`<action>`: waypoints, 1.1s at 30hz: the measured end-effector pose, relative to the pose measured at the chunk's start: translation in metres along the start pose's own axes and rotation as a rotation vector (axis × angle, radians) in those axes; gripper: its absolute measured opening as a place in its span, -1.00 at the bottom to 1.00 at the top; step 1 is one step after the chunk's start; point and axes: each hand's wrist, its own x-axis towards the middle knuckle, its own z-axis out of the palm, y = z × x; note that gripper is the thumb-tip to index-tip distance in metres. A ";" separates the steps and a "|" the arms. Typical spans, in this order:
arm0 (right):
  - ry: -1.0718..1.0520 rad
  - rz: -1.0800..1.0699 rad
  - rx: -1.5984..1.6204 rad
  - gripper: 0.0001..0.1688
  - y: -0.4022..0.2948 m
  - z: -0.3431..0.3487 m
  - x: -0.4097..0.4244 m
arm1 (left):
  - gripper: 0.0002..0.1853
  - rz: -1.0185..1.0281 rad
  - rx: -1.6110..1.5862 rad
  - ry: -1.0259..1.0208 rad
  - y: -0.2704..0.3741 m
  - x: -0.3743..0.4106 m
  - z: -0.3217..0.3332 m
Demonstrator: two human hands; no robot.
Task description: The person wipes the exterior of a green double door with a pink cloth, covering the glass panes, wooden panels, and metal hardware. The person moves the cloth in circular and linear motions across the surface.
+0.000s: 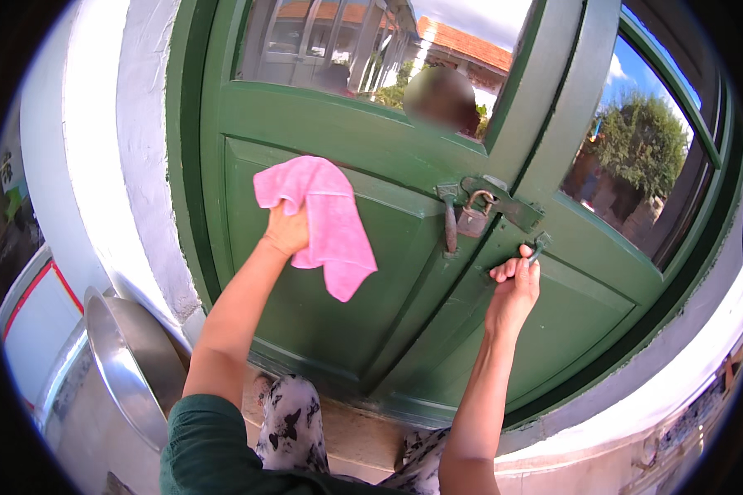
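Observation:
My left hand presses a pink cloth against the recessed panel of a green double door; the cloth drapes over its fingers and hides them. At the right door leaf, my right hand has its fingers around a small green door handle. Between the hands, a rusty padlock hangs from a metal hasp that spans the two leaves. Just left of the padlock is a rusty pull handle.
Glass panes in the upper door reflect buildings, plants and a blurred figure. A large metal basin stands tilted at the lower left, beside the white wall. A stone step runs below the door.

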 end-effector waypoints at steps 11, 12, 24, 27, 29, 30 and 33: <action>0.019 -0.045 -0.046 -0.77 0.004 0.004 0.000 | -0.34 -0.476 -0.055 0.259 -0.122 -0.043 0.011; 0.016 -0.046 -0.043 -0.77 0.004 0.004 0.000 | -0.34 -0.514 -0.136 0.321 -0.118 -0.040 0.011; 0.045 0.003 0.010 -0.79 0.001 0.003 0.000 | -0.54 -0.408 -1.100 0.236 0.040 0.100 -0.036; 0.002 0.003 0.024 -0.77 0.001 0.000 0.001 | -0.61 -0.170 -0.666 0.291 0.103 0.146 -0.042; -0.025 0.010 0.026 -0.75 0.000 -0.004 0.002 | -0.65 -0.023 -0.372 0.473 0.138 0.167 -0.044; -0.034 0.026 0.039 -0.74 0.000 -0.005 0.001 | -0.64 0.038 -0.494 0.407 0.148 0.174 -0.046; -0.068 0.033 0.070 -0.72 0.000 -0.006 0.002 | -0.53 0.111 -0.466 0.494 0.172 0.173 -0.049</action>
